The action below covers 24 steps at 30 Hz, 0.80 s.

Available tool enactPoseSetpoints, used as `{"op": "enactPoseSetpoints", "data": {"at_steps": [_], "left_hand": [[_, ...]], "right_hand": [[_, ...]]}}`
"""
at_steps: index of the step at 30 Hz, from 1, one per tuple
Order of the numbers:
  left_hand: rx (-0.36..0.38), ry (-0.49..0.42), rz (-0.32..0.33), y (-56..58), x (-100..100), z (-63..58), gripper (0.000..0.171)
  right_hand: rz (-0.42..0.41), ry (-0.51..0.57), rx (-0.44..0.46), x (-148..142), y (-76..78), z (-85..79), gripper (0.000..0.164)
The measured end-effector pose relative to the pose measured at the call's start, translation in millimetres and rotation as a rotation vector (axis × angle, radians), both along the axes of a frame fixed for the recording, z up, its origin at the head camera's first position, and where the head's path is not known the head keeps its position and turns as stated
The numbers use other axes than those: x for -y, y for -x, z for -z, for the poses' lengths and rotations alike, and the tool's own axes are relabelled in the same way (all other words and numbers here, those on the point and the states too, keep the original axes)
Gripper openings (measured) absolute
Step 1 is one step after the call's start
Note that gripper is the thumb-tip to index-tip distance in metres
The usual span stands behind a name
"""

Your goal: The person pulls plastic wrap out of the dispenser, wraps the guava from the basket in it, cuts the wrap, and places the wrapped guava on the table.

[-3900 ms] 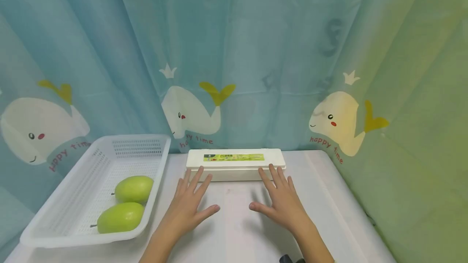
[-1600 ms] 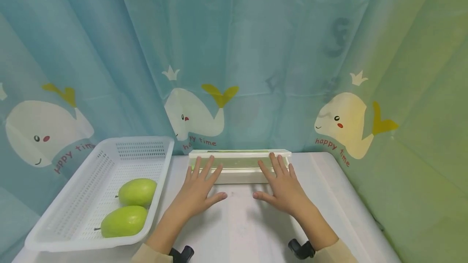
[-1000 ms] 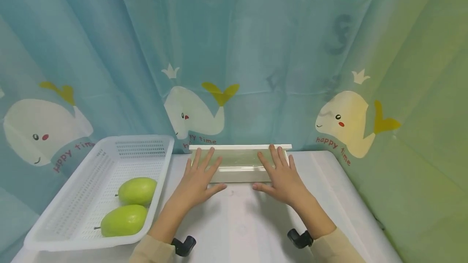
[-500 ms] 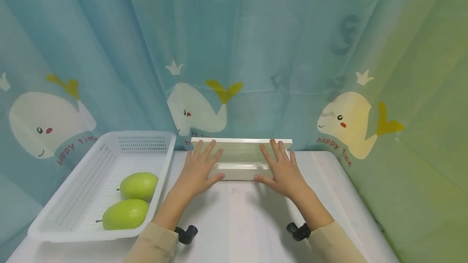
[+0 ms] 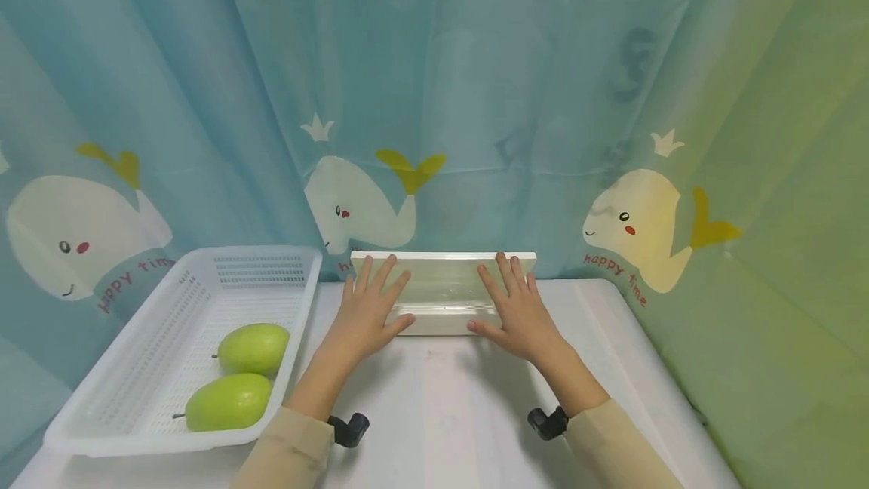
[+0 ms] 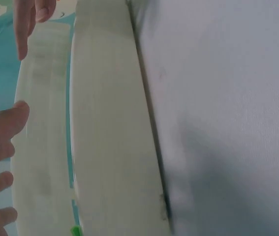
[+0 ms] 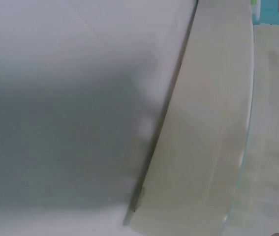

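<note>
A long white lidded box [image 5: 441, 325] stands at the back of the table against the curtain, perhaps a cling film dispenser. Its hinged lid [image 5: 444, 278] is tipped up, inner face towards me. At the lid's left end my left hand [image 5: 363, 317] has its fingers straight and spread, fingertips near the top edge. My right hand [image 5: 521, 315] mirrors it at the right end. Both thumbs point inward, near the box front. Whether the fingertips touch the lid is hard to tell. A small green bit [image 6: 76, 230] shows by the box in the left wrist view. The box's inside is mostly hidden.
A white perforated basket [image 5: 163, 440] on the left holds two green fruits [image 5: 234, 401] with stems. Behind the table [image 5: 441, 421] hangs a blue curtain [image 5: 475, 134] with whales; a green curtain section [image 5: 781, 368] borders the right side. Black wrist mounts [image 5: 348, 430] hang under the wrists.
The lid lay down with its label showing at first; it has tilted up and back, exposing its inner face. Both hands have moved slightly forward and up with it.
</note>
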<state>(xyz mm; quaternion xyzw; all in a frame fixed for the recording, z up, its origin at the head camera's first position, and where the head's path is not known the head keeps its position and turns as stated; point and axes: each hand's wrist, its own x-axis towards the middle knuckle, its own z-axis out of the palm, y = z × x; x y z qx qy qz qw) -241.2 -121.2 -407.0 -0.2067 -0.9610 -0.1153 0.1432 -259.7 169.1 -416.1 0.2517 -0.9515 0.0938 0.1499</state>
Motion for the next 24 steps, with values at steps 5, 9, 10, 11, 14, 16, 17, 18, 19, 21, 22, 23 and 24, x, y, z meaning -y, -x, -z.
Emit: {"op": "enactPoseSetpoints", "data": {"at_steps": [5, 9, 10, 11, 14, 16, 17, 18, 19, 21, 22, 23, 24], "left_hand": [[-0.004, -0.023, -0.002, 3.5, -0.8, -1.3, 0.072], [-0.022, -0.019, -0.008, 6.8, -0.8, 0.0, 0.071], [-0.026, -0.015, -0.009, 7.6, -0.8, 0.5, 0.071], [-0.03, -0.012, -0.01, 8.3, -0.7, 0.9, 0.071], [-0.037, -0.013, -0.013, 9.8, -0.7, 1.6, 0.07], [-0.045, -0.011, -0.018, 10.6, -1.1, 1.4, 0.07], [-0.047, -0.012, -0.018, 10.9, -1.2, 1.0, 0.069], [-0.051, -0.015, -0.018, 11.7, -1.5, 0.8, 0.069], [-0.054, -0.016, -0.016, 12.5, -1.7, 0.5, 0.069], [-0.053, -0.017, -0.015, 14.5, -1.6, 0.7, 0.069], [-0.049, -0.019, -0.014, 15.5, -1.5, 1.0, 0.069], [-0.048, -0.018, -0.015, 16.9, -1.3, 1.8, 0.069], [-0.052, -0.017, -0.015, 18.1, -1.1, 2.8, 0.069]], "right_hand": [[0.0, 0.012, -0.034, 0.3, 5.0, 1.0, 0.096], [0.008, 0.018, -0.043, 0.6, 8.7, 0.8, 0.096], [0.01, 0.021, -0.042, 1.0, 9.3, 0.2, 0.096], [0.011, 0.026, -0.04, 1.6, 10.1, -0.5, 0.096], [0.022, 0.022, -0.024, 3.6, 12.2, -2.6, 0.096], [0.031, 0.013, -0.016, 4.9, 12.7, -3.9, 0.096], [0.033, 0.008, -0.013, 5.4, 13.0, -4.4, 0.096], [0.038, 0.003, -0.008, 5.8, 13.0, -4.9, 0.095], [0.043, -0.001, -0.004, 6.3, 12.8, -5.7, 0.096], [0.048, -0.005, -0.007, 7.0, 12.9, -6.5, 0.096], [0.05, -0.005, -0.004, 7.4, 13.2, -6.8, 0.096], [0.054, -0.006, 0.003, 7.8, 13.4, -7.1, 0.096], [0.058, -0.009, 0.007, 8.2, 13.9, -7.2, 0.096]]}}
